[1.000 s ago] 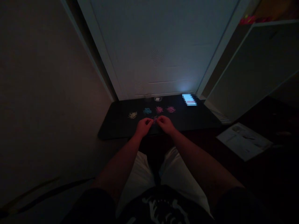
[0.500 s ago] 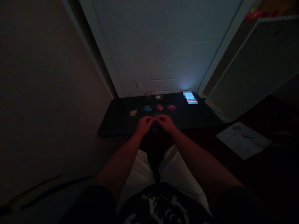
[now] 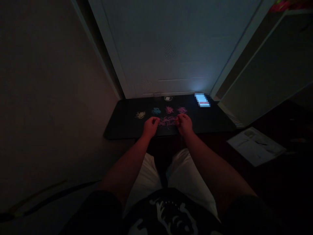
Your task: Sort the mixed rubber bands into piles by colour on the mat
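Note:
On a dark mat-like tabletop [image 3: 122,125] lies a loose pile of thin purple-pink strips [image 3: 168,121] between my hands. My left hand [image 3: 151,125] is at the pile's left edge, thumb and fingertips pinched together; what sits in the pinch is too small to make out. At the right edge is my right hand [image 3: 184,123], its fingers curled closed, just in front of a small purple heap [image 3: 182,110]. Further left in that row are a pink heap [image 3: 169,109], a blue heap [image 3: 156,111] and a pale yellowish heap [image 3: 140,115].
A lit phone [image 3: 202,100] leans at the back right of the tabletop. Near the back edge sits a small round clear item [image 3: 168,98]. Behind rises a white panel [image 3: 181,42]. A printed sheet [image 3: 255,146] lies lower right. The room is dim.
My hands, which met over the pile, have moved apart; the right one went right, towards the purple heap. The pile between them now shows more fully. The view has shifted slightly.

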`<state>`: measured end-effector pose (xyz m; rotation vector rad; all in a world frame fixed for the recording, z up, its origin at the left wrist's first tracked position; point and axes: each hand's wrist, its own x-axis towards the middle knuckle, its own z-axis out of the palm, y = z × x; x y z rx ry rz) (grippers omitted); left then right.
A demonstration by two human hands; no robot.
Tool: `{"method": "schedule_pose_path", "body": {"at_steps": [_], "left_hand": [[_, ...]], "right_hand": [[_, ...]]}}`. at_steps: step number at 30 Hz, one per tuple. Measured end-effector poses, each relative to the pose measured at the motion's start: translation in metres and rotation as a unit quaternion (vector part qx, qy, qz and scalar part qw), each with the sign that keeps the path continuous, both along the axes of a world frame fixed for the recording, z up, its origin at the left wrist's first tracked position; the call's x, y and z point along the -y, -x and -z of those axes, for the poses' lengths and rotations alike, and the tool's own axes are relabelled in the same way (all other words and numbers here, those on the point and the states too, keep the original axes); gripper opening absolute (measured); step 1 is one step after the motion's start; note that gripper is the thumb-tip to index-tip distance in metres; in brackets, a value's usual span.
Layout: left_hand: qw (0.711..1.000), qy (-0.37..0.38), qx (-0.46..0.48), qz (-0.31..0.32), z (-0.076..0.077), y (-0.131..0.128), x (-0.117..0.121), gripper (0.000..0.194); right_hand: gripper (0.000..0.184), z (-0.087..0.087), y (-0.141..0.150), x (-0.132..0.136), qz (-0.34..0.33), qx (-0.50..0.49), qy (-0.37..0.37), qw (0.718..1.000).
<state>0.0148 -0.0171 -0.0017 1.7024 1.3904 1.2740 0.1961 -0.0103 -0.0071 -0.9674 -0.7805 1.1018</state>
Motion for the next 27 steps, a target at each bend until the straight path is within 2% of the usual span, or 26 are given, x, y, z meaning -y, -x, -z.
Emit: {"method": "schedule_pose_path", "body": {"at_steps": [2,4,6,10,11,13,16,19,23,27], "left_hand": [[1.000,0.003,0.020,-0.009,0.000,0.000,-0.001,0.023],[0.999,0.006,0.046,-0.020,0.000,0.001,-0.003,0.022],[0.997,0.007,0.075,-0.036,0.000,0.002,-0.006,0.022],[0.988,0.002,0.137,-0.076,0.002,0.006,-0.012,0.023],[0.984,0.005,0.154,-0.085,0.003,0.007,-0.013,0.023],[0.977,0.017,0.189,-0.094,0.005,0.009,-0.015,0.024],[0.969,0.024,0.230,-0.092,0.010,0.011,-0.018,0.024],[0.965,0.022,0.248,-0.084,0.013,0.011,-0.019,0.023],[0.962,0.025,0.258,-0.083,0.013,0.010,-0.019,0.023],[0.959,0.035,0.268,-0.084,0.010,0.009,-0.018,0.022]], "right_hand": [[0.016,0.002,-0.010,0.000,0.049,0.067,-0.003,0.997],[0.013,0.003,-0.023,0.001,0.080,0.204,-0.012,0.976],[0.011,0.002,-0.034,0.003,0.068,0.368,-0.046,0.926],[0.018,0.000,-0.040,0.010,-0.050,0.583,-0.117,0.802],[0.019,-0.001,-0.039,0.011,-0.060,0.613,-0.117,0.779],[0.022,0.000,-0.036,0.013,-0.033,0.644,-0.095,0.758],[0.024,0.002,-0.035,0.012,0.028,0.650,-0.053,0.758],[0.026,0.004,-0.039,0.009,0.051,0.641,-0.038,0.765],[0.028,0.004,-0.048,0.005,0.070,0.600,-0.016,0.797],[0.029,0.002,-0.061,0.005,0.044,0.563,-0.002,0.825]]}}
